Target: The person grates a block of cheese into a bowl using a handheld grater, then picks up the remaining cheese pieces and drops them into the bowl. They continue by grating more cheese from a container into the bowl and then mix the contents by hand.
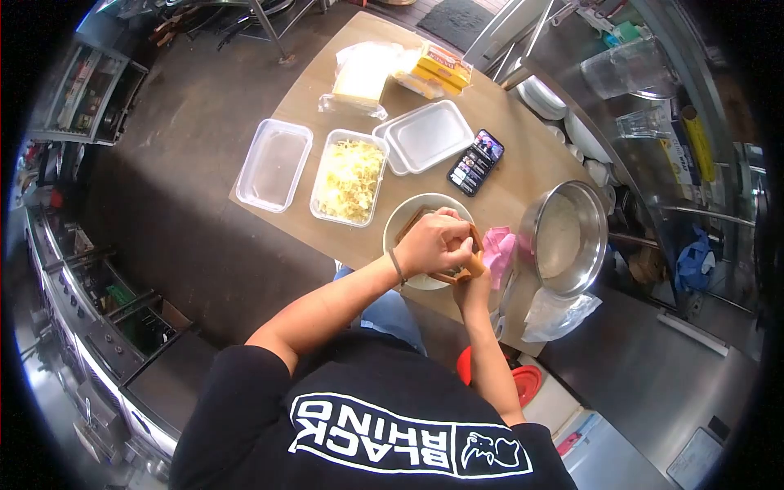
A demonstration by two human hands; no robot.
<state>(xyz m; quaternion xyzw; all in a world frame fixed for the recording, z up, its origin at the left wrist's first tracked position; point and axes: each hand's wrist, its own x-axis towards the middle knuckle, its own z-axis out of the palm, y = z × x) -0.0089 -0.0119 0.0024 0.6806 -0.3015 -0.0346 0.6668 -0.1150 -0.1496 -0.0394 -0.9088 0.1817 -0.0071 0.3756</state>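
Note:
My left hand (441,242) is closed, its fingers curled at an orange-brown, frame-like thing (473,265) with straight edges. My right hand (473,290) grips the lower right end of this same thing. Most of it is hidden by my hands, so its kind cannot be made out. Both hands are over a white round bowl (398,219), and a brown edge shows inside the bowl beyond my left hand. Right beside my hands lies a pink cloth (500,247). Left of the bowl stands a clear plastic container with pale yellow shreds (349,181).
A clear plastic container (273,167), lids (431,137), a phone (476,162), a bagged pale yellow block (359,73) and a yellow box (443,69) lie around the table (314,94). At right stand a large steel bowl (594,220) and a plastic bag (560,316). Metal shelving (621,139) borders the table.

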